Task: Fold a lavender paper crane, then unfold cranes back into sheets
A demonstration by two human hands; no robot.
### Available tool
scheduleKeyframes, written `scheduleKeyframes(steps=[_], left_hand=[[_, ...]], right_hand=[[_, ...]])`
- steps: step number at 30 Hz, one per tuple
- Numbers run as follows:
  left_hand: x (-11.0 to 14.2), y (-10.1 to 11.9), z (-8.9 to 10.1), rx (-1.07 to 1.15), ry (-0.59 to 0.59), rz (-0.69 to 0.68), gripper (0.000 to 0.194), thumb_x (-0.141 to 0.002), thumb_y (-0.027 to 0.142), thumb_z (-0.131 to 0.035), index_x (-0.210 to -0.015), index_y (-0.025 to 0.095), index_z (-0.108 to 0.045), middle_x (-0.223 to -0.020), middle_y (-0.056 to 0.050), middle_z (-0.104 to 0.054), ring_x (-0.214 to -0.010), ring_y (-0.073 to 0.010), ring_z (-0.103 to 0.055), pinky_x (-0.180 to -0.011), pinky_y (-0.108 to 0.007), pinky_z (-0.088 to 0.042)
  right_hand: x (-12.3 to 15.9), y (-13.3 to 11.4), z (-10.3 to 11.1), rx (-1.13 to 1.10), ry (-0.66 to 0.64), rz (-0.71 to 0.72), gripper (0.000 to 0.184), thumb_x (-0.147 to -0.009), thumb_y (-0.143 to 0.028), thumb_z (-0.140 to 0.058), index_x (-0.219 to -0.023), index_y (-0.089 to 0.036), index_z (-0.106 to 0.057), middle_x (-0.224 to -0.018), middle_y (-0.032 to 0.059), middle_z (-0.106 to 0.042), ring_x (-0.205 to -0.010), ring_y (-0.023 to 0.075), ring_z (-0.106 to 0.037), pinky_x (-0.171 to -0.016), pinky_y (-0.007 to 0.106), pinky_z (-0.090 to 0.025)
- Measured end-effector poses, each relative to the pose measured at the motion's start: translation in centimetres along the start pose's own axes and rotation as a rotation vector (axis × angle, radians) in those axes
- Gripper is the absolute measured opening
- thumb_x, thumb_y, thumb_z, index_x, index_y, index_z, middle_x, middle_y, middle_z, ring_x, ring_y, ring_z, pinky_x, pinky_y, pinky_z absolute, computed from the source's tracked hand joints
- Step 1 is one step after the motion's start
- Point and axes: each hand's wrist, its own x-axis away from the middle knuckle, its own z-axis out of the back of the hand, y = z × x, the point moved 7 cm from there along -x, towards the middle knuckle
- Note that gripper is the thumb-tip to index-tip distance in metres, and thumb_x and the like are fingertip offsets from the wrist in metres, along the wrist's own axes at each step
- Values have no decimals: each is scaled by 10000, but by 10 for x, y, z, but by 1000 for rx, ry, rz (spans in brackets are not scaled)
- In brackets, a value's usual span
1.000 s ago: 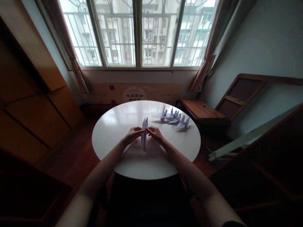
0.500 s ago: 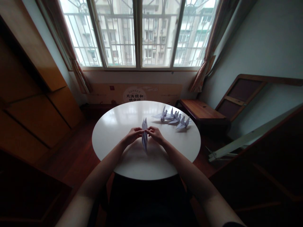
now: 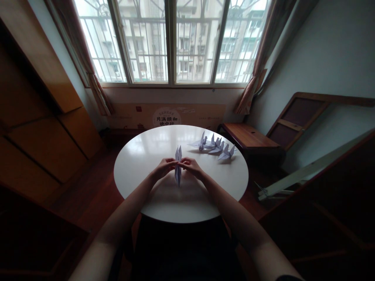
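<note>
Left hand (image 3: 165, 168): one; fingertips closed on the left side of the folded paper. Right hand (image 3: 191, 166): one; fingertips closed on its right side, opposite.
Folded paper (image 3: 178, 175): one, pale lilac, narrow, pointed at both ends, split at the far end; held between both hands over the middle of the desk.
Desk (image 3: 131, 156): one, white, glossy, oval in view.
Origami cranes (image 3: 216, 146): a group, pale lilac, wings raised, standing near the desk's far right edge.
Beyond: wooden bench (image 3: 249, 134), far right; printed panel (image 3: 123, 113) below the barred window (image 3: 190, 43).
</note>
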Motion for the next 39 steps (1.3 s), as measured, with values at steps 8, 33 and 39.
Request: scheduleKeyframes(steps=[8,33,39], left_hand=[[0,4,1,19,25,-27,297,-667,347,-806,-765,88,-700,-747,-79,-690,-730,-172,-647,-765,-306,-473],[1,7,4,-186,233,-123,403,-586,402,-847,-753,89,-655,-717,-83,-707,-684,-208,-680,-691,-330,-530],[-1,5,12,32,267,-77,624,-524,308,-895,-1049,110,-624,-822,-95,-723,-728,-206,-687,-752,-360,-519]], right_hand=[[-2,1,5,-39,30,20,368,-646,-494,-755,-747,-146,-690,-776,52,-665,-656,140,-595,-561,255,-456],[-7,15,11,-36,161,-3,388,-630,-513,-746,-697,-138,-672,-680,49,-657,-607,161,-603,-590,306,-493],[-4,10,7,-96,121,-13,355,-623,-474,-756,-738,-144,-693,-736,47,-668,-656,155,-606,-594,283,-475]])
